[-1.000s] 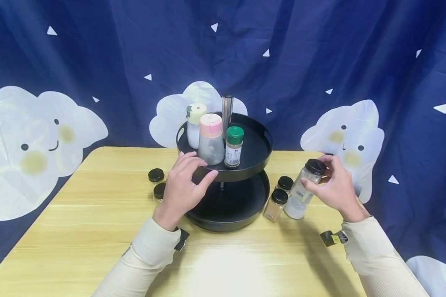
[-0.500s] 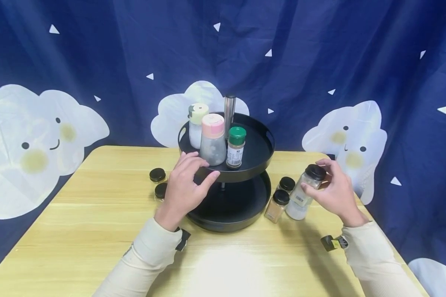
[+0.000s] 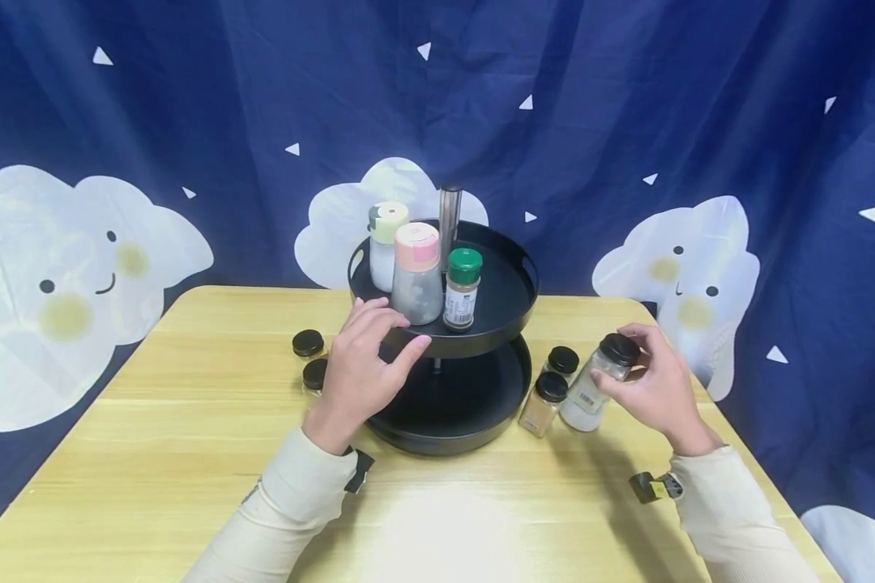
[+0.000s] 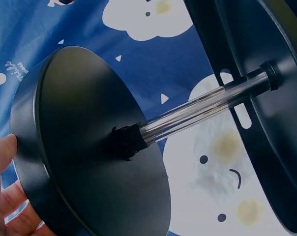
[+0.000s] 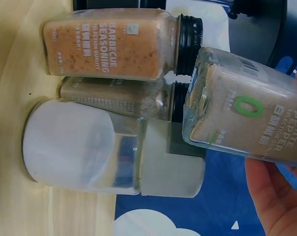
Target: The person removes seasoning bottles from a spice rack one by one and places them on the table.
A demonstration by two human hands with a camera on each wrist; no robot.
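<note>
My left hand (image 3: pixel 360 376) grips the front-left rim of the upper tray of a black two-tier rack (image 3: pixel 492 344). In the left wrist view the thumb lies on the tray's outer wall and the fingers pass behind its edge. My right hand (image 3: pixel 656 389) holds a glass jar of white pepper (image 5: pixel 252 108) by its upper part, tilted, black cap up. Behind and below it stands a jar of white powder (image 5: pixel 70 142) with a pale lid. Beside that are a barbecue seasoning jar (image 5: pixel 106 44) and another black-capped jar (image 5: pixel 119 96).
On the upper tray stand a pink-topped bottle (image 3: pixel 417 279), a pale-yellow-topped bottle (image 3: pixel 386 247) and a green-capped shaker (image 3: pixel 463 291), around a metal post (image 3: pixel 449 227). Two black-capped jars (image 3: pixel 309 344) sit left of the rack, partly behind my left hand. A patterned blue curtain (image 3: pixel 539 154) hangs behind the table.
My right hand has come down slightly with the pepper jar. The left hand keeps its place on the rim, and the rack and its bottles look unmoved.
</note>
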